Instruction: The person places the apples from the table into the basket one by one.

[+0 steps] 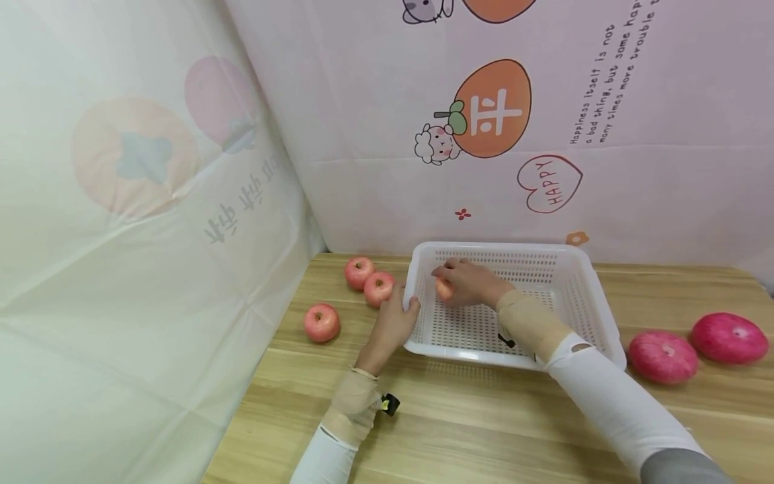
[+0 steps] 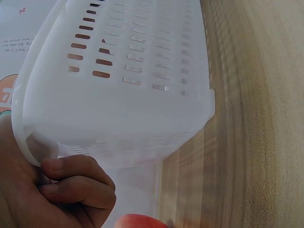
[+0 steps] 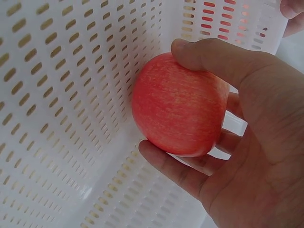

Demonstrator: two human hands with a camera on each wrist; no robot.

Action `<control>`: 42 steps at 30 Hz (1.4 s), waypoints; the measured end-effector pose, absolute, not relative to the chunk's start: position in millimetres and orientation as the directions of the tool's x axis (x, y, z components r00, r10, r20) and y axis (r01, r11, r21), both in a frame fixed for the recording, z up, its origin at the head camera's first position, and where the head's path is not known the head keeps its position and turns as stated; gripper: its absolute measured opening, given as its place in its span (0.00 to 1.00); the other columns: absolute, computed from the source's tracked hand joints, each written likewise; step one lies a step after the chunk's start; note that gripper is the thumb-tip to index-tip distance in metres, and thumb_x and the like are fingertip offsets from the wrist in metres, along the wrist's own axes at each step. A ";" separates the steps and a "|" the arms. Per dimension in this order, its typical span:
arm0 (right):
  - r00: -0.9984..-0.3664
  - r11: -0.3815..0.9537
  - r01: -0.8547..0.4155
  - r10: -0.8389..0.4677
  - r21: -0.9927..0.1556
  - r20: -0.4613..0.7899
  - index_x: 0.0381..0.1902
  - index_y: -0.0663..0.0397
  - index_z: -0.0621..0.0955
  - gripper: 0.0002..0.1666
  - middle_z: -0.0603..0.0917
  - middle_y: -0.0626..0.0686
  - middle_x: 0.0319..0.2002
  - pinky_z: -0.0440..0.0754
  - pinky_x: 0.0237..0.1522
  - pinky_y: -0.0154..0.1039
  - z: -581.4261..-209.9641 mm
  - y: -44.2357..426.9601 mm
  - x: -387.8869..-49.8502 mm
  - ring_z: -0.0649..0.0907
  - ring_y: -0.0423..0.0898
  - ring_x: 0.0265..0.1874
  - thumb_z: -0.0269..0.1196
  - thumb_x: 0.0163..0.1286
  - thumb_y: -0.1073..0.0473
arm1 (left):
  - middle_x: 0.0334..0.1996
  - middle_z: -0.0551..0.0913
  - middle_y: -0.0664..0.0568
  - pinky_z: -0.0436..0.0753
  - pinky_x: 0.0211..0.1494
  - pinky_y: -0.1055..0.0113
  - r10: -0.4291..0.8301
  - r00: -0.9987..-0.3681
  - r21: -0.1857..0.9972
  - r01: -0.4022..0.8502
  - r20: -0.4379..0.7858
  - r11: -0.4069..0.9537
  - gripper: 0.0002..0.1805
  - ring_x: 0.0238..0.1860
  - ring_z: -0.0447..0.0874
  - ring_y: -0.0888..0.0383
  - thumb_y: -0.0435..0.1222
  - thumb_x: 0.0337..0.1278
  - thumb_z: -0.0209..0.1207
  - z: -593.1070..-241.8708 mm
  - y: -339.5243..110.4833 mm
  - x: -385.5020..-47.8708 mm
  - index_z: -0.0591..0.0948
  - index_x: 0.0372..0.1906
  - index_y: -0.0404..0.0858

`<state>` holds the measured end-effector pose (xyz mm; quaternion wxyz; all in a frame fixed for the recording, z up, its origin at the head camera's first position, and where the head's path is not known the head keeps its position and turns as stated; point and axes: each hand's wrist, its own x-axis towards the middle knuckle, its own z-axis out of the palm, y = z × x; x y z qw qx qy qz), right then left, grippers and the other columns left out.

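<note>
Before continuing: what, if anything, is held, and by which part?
Right hand: apple, by its sides. Left hand: white basket, by its rim.

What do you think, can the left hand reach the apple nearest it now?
Probably yes: nothing visible separates the left hand from that apple, though it would likely have to let go of the white basket first.

On the right arm (image 1: 571,349), the person is wearing a beige fabric wristband (image 1: 531,321); above that wristband, a slitted white fabric sleeve (image 1: 623,396) is meeting a grey fabric sleeve (image 1: 680,468).
</note>
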<state>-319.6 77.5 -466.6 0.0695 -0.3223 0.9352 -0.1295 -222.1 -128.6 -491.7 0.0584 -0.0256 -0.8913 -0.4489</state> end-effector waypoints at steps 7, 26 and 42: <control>-0.775 0.754 -0.595 -0.630 -0.279 -0.050 0.74 0.50 0.77 0.39 0.78 0.62 0.68 0.79 0.67 0.63 -466.1 75.1 -320.2 0.79 0.64 0.65 0.73 0.67 0.50 | 0.43 0.89 0.35 0.88 0.34 0.56 -0.014 -0.990 0.798 0.103 0.138 0.594 0.21 0.36 0.91 0.49 0.40 0.77 0.54 -490.2 -128.8 -221.3 0.73 0.68 0.39; -0.779 0.760 -0.584 -0.624 -0.285 -0.069 0.77 0.54 0.72 0.43 0.74 0.63 0.74 0.77 0.69 0.64 -470.5 73.6 -323.9 0.75 0.63 0.72 0.73 0.68 0.50 | 0.49 0.89 0.36 0.88 0.38 0.53 -0.017 -0.990 0.789 0.098 0.137 0.606 0.21 0.39 0.91 0.47 0.40 0.77 0.54 -489.9 -128.4 -222.2 0.73 0.68 0.40; -0.783 0.771 -0.597 -0.620 -0.222 -0.048 0.77 0.51 0.73 0.46 0.75 0.61 0.73 0.79 0.66 0.64 -467.5 73.7 -320.0 0.75 0.62 0.71 0.75 0.65 0.47 | 0.47 0.89 0.36 0.88 0.35 0.55 -0.006 -0.990 0.784 0.110 0.144 0.611 0.22 0.37 0.91 0.48 0.40 0.76 0.53 -491.6 -128.1 -222.0 0.73 0.68 0.39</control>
